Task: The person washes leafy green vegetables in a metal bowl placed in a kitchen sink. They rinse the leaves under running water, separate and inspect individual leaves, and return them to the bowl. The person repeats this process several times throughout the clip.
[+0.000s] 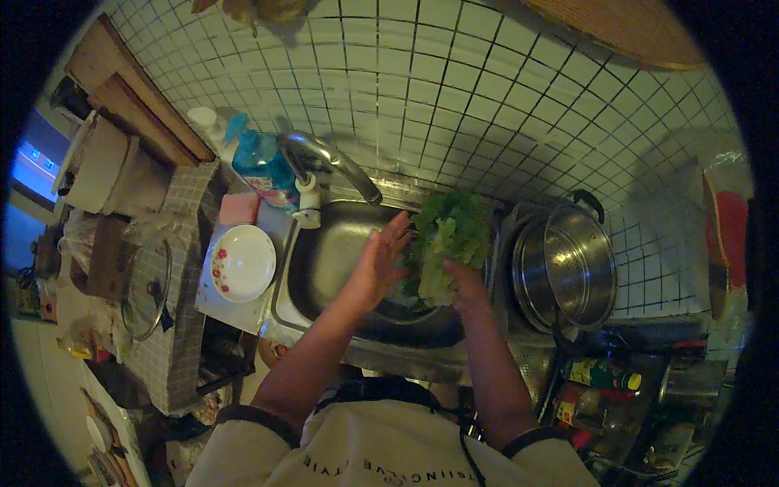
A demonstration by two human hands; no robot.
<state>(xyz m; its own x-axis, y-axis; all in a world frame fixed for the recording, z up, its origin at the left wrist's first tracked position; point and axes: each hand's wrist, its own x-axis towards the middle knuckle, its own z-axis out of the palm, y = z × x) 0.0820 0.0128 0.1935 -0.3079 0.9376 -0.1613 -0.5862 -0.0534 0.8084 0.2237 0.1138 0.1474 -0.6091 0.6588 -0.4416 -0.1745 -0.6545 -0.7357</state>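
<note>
Over the right part of a stainless steel sink [325, 243], my right hand [465, 283] grips a head of leafy green lettuce [447, 243] near its pale base. The dark frilly leaves point towards the tiled wall. My left hand [377, 268] is just left of the leaves, its fingers apart and holding nothing; whether the fingertips touch the leaves I cannot tell. A metal faucet [341, 161] arches over the sink behind my left hand. More green leaf shows low in the basin under the lettuce, partly hidden.
Left of the sink are a white plate with red flowers [243, 265], a pink sponge [239, 209] and a blue pump bottle [261, 161]. Steel steamer pots [578, 268] stand at the right. Bottles [602, 374] lie on the lower right. A glass lid [146, 289] leans at the left.
</note>
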